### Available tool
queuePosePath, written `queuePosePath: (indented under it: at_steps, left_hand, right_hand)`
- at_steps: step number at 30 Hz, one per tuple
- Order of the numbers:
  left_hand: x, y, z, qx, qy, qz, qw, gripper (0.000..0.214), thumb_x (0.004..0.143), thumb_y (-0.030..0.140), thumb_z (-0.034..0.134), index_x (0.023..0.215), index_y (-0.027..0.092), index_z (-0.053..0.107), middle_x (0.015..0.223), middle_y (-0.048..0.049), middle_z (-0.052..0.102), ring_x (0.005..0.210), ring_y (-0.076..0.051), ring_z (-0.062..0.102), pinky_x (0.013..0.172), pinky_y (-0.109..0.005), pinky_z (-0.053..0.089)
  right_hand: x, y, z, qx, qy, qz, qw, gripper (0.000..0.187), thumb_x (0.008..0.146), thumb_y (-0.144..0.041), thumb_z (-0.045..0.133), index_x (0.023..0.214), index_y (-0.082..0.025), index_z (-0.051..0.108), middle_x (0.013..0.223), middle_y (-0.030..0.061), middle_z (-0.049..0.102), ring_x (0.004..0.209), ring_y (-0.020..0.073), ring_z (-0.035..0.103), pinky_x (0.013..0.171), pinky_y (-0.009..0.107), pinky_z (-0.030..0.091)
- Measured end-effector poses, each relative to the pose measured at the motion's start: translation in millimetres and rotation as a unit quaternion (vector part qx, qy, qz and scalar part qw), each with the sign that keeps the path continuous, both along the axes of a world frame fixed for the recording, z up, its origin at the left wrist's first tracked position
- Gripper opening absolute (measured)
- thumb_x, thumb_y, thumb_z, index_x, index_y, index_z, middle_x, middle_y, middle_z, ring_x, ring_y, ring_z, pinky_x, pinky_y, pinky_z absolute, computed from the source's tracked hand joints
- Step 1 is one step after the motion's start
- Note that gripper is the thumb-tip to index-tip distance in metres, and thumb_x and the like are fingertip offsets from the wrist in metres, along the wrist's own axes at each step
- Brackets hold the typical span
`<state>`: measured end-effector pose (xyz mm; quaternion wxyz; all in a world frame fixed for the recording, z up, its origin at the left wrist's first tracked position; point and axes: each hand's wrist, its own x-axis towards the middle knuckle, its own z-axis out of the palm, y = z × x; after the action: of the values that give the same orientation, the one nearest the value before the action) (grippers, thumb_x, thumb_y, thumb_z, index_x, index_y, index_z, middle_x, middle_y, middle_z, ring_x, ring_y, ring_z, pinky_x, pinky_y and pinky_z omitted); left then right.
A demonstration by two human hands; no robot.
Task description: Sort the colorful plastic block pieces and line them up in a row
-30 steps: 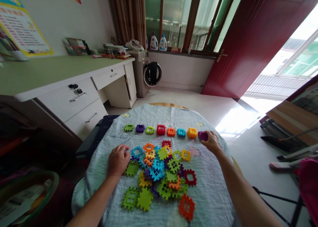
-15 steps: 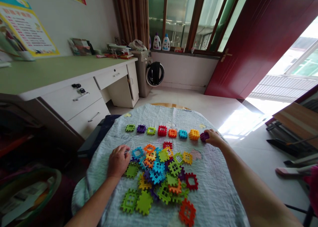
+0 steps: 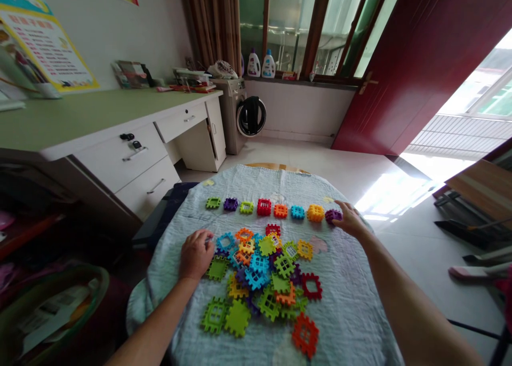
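A row of small plastic interlocking building blocks runs across the cloth-covered table. At its right end lies a purple block (image 3: 333,216). My right hand (image 3: 349,218) is beside it, fingers parted, the thumb close to its right edge; whether they touch I cannot tell. Left of that block sit a yellow-orange block (image 3: 316,213) and a blue block (image 3: 297,212). My left hand (image 3: 197,254) rests on the cloth, loosely bent, with thumb and forefinger apart. Closest to it are a blue frame piece (image 3: 225,242) and a green square piece (image 3: 217,268) at the pile's left side.
A heap of mixed pieces (image 3: 260,272) covers the table's middle. A red-orange piece (image 3: 305,335) lies near the front. The table's cloth (image 3: 340,302) is wrinkled. To the left stand a desk (image 3: 120,115) and a basket (image 3: 102,286); a washing machine (image 3: 232,118) is behind.
My right hand's fingers have loosened from the purple block, which stays at the end of the row. My left hand has barely moved. The whole view has shifted slightly.
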<state>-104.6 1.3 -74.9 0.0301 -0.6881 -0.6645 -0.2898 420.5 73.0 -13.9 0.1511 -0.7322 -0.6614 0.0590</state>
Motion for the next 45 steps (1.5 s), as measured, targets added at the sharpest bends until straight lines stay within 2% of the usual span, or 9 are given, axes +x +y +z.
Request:
queuePosePath:
  at_steps: [3,5,9,13,20,23,28,38,45]
  left_hand:
    - [2,-1,2.2,-0.004,-0.004,0.001,1.0,0.019,0.078,0.018,0.048,0.088,0.02,0.064,0.101,-0.0101,0.069,0.097,-0.028,0.062,0.091,-0.042,0.048]
    - [3,-1,3.2,-0.006,-0.009,0.003,1.0,0.019,0.077,0.017,0.048,0.087,0.02,0.064,0.101,-0.0101,0.069,0.098,-0.027,0.062,0.092,-0.042,0.048]
    - [3,-1,3.4,-0.006,-0.016,0.006,1.0,0.02,0.078,0.017,0.047,0.087,0.02,0.064,0.103,-0.0104,0.07,0.099,-0.027,0.062,0.093,-0.042,0.048]
    - [3,-2,3.5,-0.007,-0.02,0.0,1.0,0.019,0.081,0.021,0.048,0.089,0.019,0.065,0.103,-0.011,0.07,0.099,-0.028,0.062,0.093,-0.042,0.048]
    - [3,-2,4.2,-0.007,-0.018,0.004,1.0,0.026,0.09,0.032,0.045,0.09,0.019,0.067,0.104,-0.012,0.07,0.099,-0.028,0.062,0.093,-0.042,0.048]
    - [4,-2,3.9,-0.006,-0.016,0.006,1.0,0.026,0.09,0.032,0.045,0.089,0.019,0.067,0.103,-0.012,0.07,0.099,-0.028,0.062,0.092,-0.042,0.048]
    - [4,-2,5.2,-0.007,-0.018,0.006,1.0,0.023,0.089,0.03,0.046,0.088,0.02,0.066,0.102,-0.0114,0.07,0.099,-0.028,0.062,0.092,-0.041,0.048]
    - [5,-3,6.1,-0.014,-0.019,0.002,1.0,0.017,0.08,0.02,0.049,0.088,0.019,0.064,0.102,-0.0108,0.069,0.099,-0.028,0.061,0.092,-0.042,0.047]
    - [4,-3,6.0,-0.008,-0.018,-0.001,1.0,0.017,0.079,0.019,0.049,0.087,0.019,0.064,0.101,-0.0114,0.069,0.099,-0.028,0.061,0.093,-0.042,0.047]
  right_hand:
    - [-23,-25,2.4,0.086,0.057,0.001,0.995,0.057,0.075,-0.033,0.062,0.131,-0.023,0.056,0.132,0.0136,0.057,0.119,0.0305,0.053,0.101,0.045,0.041]
    - [-50,-47,-1.1,0.107,0.107,0.055,0.987,0.046,0.079,-0.034,0.058,0.123,-0.02,0.06,0.121,0.0139,0.062,0.111,0.0282,0.058,0.097,0.043,0.045]
    - [-121,-89,-13.0,0.072,0.171,0.16,0.969,0.028,0.083,-0.032,0.056,0.106,-0.021,0.067,0.106,0.009,0.069,0.101,0.0255,0.062,0.093,0.043,0.047]
    - [-185,-115,-17.1,0.047,0.183,0.196,0.962,0.025,0.083,-0.026,0.059,0.107,-0.022,0.066,0.113,0.0085,0.068,0.105,0.0243,0.06,0.095,0.041,0.046]
    - [-238,-132,-15.2,0.024,0.2,0.219,0.955,0.025,0.082,-0.023,0.063,0.106,-0.024,0.067,0.12,0.0072,0.066,0.112,0.0247,0.058,0.101,0.043,0.041]
    - [-237,-137,-15.5,0.037,0.257,0.223,0.939,0.024,0.083,-0.021,0.058,0.105,-0.024,0.067,0.115,0.0066,0.068,0.109,0.0224,0.06,0.1,0.04,0.044]
    - [-208,-137,-21.9,0.082,0.31,0.119,0.94,0.022,0.085,-0.029,0.055,0.103,-0.023,0.067,0.109,0.0075,0.07,0.103,0.0229,0.064,0.094,0.04,0.05]
    - [-123,-145,-44.4,0.138,0.236,-0.035,0.961,0.026,0.082,-0.033,0.05,0.097,-0.021,0.068,0.107,0.0099,0.069,0.098,0.0253,0.063,0.089,0.042,0.05]
    - [-117,-148,-59.8,0.151,0.166,-0.035,0.974,0.021,0.084,-0.029,0.05,0.09,-0.021,0.068,0.101,0.0111,0.068,0.099,0.0266,0.057,0.094,0.042,0.044]
